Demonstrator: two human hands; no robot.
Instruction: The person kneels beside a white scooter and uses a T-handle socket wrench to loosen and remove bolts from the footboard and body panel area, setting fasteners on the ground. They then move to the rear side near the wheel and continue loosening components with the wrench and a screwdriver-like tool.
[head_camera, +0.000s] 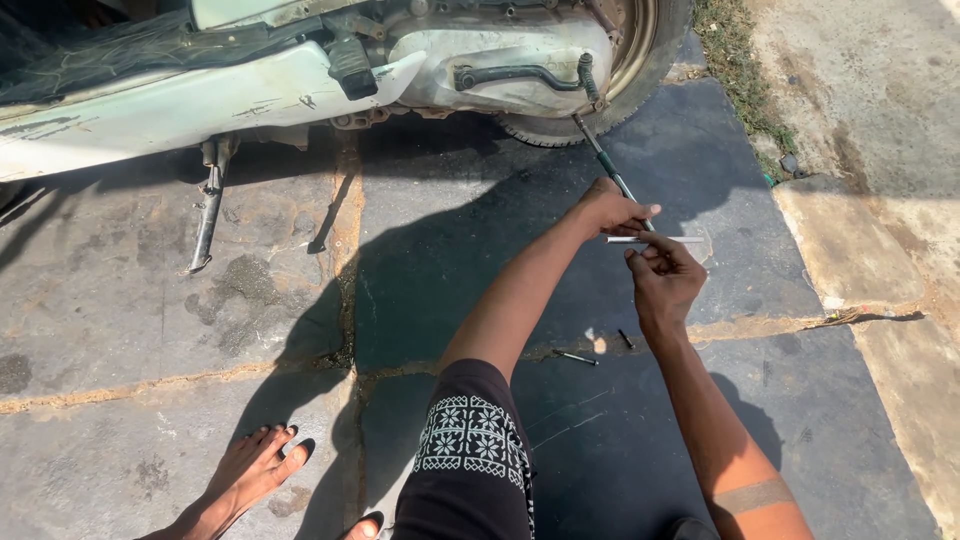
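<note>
Starting at the left edge of the stone floor (150, 330), I see the scooter (180, 100) parked across the top, its side stand (208, 215) down on the slabs, and a bare foot (250, 470) near the bottom edge. Moving right, the kick lever (520, 75) lies across the engine cover, beside the rear wheel (650, 60). Now the work itself: a long dark rod tool (605, 160) runs from the wheel area down to my hands, over the dark slab toward the right side of the floor. My left hand (610, 212) is closed around the rod's lower end. My right hand (665, 280) sits just below it, fingers pinched on a short pale cross bar (655, 240) lying level at the rod's end. To do this well, I judge I should keep the rod in line with its far tip and the bar square. Two small dark bits (578, 357) lie on the floor near my right wrist.
</note>
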